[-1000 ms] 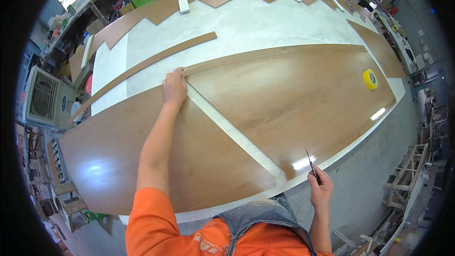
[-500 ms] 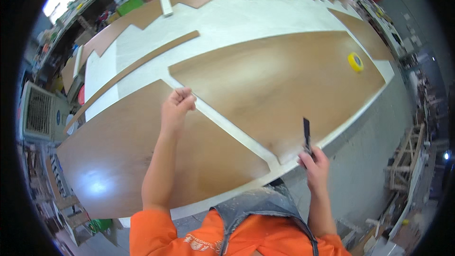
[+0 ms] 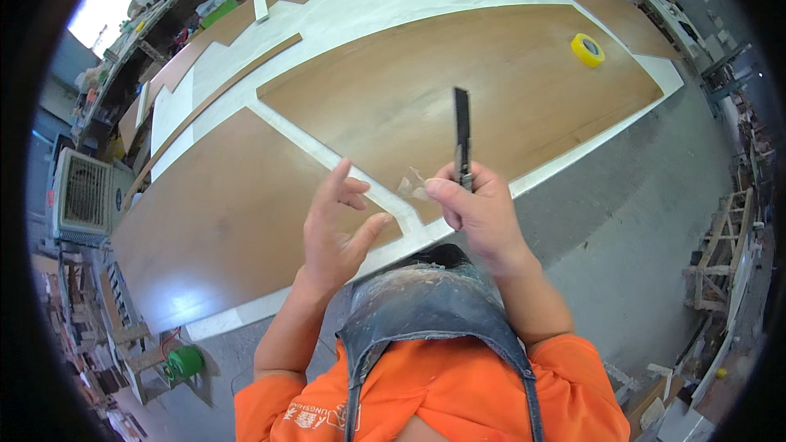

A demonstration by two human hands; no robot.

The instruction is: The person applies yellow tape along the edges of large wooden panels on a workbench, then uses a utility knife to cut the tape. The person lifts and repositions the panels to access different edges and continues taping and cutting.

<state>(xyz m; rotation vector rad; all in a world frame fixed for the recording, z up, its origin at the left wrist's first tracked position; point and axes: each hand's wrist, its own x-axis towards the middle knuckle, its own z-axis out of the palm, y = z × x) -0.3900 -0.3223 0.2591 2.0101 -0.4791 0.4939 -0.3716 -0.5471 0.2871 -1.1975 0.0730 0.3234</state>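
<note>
My right hand [image 3: 481, 211] grips a thin black utility knife [image 3: 463, 133] with its blade end pointing up and away from me. A small clear scrap [image 3: 412, 186] sticks out by the thumb of that hand. My left hand [image 3: 337, 225] hovers just left of it, fingers spread, holding nothing. Both hands are raised over the near edge of a large white table [image 3: 393, 0] that carries big brown veneer sheets [image 3: 458, 74]. A white gap strip [image 3: 327, 155] runs between two sheets under my hands.
A yellow tape roll [image 3: 587, 49] lies on the far right of the veneer. A long narrow brown strip [image 3: 221, 98] lies at the left. A white fan unit [image 3: 82, 195], a green object [image 3: 185, 360] on the floor, and cluttered shelves [image 3: 147, 24] line the left side.
My left hand left the veneer and came back toward me. My right hand rose with the knife from the table's edge to meet it in front of my chest.
</note>
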